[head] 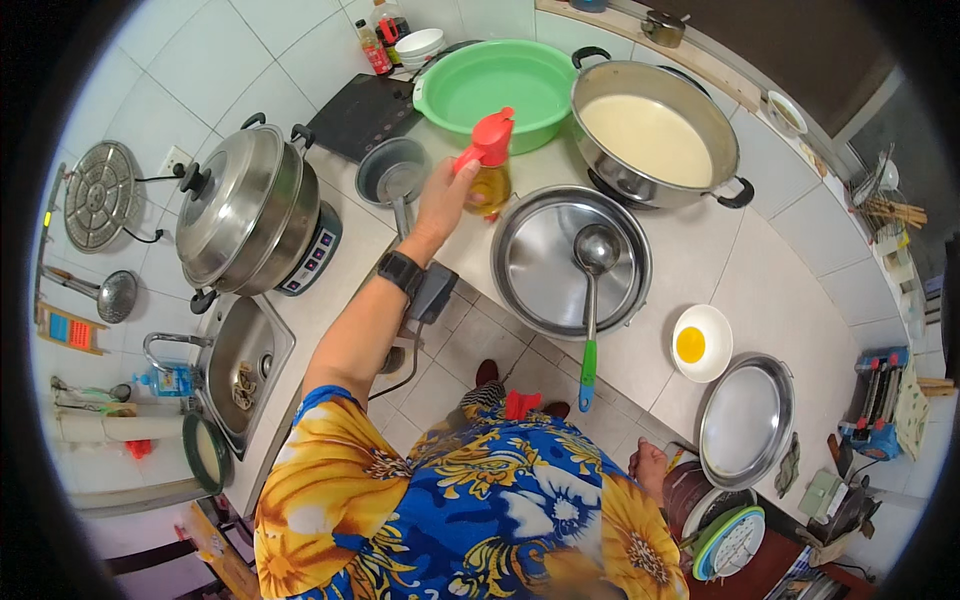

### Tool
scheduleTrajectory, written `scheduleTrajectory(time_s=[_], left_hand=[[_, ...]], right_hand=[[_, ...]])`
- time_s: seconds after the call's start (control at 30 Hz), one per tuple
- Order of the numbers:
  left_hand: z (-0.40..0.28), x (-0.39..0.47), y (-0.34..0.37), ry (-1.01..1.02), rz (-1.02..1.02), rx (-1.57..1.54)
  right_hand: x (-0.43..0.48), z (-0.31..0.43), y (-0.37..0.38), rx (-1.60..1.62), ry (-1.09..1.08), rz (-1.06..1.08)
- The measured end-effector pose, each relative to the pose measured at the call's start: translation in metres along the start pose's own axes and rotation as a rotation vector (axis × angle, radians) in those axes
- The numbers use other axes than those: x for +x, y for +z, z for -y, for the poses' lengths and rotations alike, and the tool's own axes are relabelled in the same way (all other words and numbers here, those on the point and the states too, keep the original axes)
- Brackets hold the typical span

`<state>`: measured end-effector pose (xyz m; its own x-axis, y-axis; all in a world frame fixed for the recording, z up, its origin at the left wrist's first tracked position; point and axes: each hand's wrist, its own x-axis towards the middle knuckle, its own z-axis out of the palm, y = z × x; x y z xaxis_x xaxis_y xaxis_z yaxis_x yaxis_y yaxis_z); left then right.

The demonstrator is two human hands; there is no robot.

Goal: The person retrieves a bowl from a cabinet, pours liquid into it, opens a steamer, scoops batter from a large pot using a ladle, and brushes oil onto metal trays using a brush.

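My left hand (pixel 444 201) grips an oil jug (pixel 493 144) with a red lid and handle and yellow oil inside. The jug is over the counter, between a grey saucepan (pixel 379 171) and a shallow steel pan (pixel 525 281). Across that pan lies a ladle (pixel 598 251), its green and blue handle reaching past the counter edge. Low beside my body is my right hand (pixel 649 466), its fingers loosely curled and partly hidden. To its upper right, a white bowl (pixel 718 341) holds a little yellow liquid, and another shallow steel pan (pixel 746 424) sits nearby.
A large pot (pixel 611 161) of pale liquid and a green basin (pixel 450 112) stand at the back. On the left, a lidded steamer (pixel 247 225) sits on an electric cooker (pixel 309 262) next to a sink (pixel 232 337). A black induction cooktop (pixel 360 112) lies behind the saucepan.
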<state>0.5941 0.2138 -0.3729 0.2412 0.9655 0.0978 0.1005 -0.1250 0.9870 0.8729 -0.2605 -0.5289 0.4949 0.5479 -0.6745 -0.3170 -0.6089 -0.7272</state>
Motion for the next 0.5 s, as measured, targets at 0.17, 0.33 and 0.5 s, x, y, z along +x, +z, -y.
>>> scheduleTrajectory(time_s=[0.17, 0.33, 0.5], left_hand=[[0.042, 0.034, -0.041, -0.107, -0.109, -0.113], [0.090, 0.057, -0.064, -0.191, -0.091, -0.106], [0.108, 0.070, -0.068, -0.192, -0.053, -0.242]], right_hand=[[-0.004, 0.009, 0.036, -0.003, -0.006, 0.032], [-0.029, 0.025, 0.082, -0.042, -0.006, -0.035], [-0.043, 0.029, 0.099, -0.012, -0.024, -0.021]])
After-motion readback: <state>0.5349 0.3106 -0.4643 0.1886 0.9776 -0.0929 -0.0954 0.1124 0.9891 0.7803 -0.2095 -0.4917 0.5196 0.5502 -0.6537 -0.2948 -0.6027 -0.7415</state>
